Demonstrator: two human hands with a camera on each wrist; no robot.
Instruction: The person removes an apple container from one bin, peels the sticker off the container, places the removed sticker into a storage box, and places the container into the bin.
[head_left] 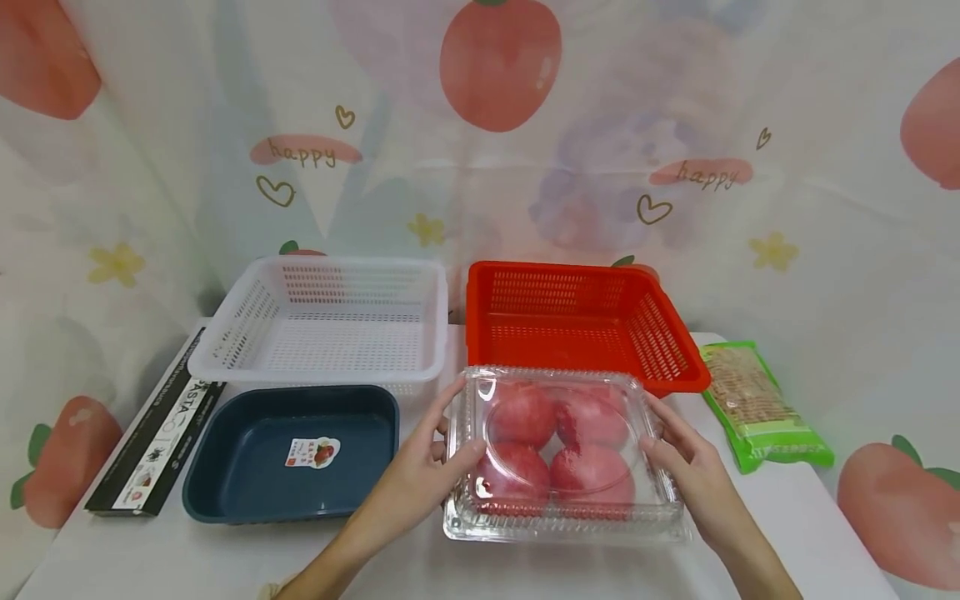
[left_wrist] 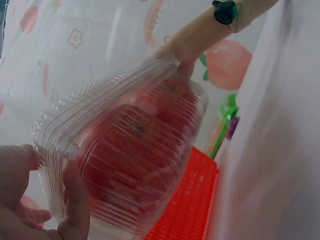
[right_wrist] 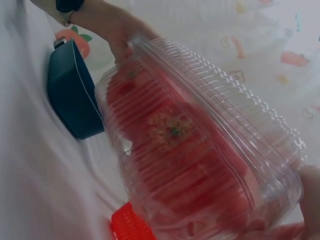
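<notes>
Carefully: a thin box that could pop open

Both hands, left [head_left: 431,467] and right [head_left: 686,467], curl fingers around the clear box [head_left: 558,454] of 4 tomatoes [head_left: 558,446] on the tabletop [head_left: 817,508]; squeezing its flimsy walls could spring the lid.

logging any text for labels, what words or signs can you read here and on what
"happy": printed twice on the backdrop cloth, at upper left and upper right.
"PASTA": on the black box left of the dark blue tray; its smaller print is too small to read.
Sticker in the blue tray: too small to read.
Green packet: print blurred.
Clear clamshell box held by both hands: no readable text.
</notes>
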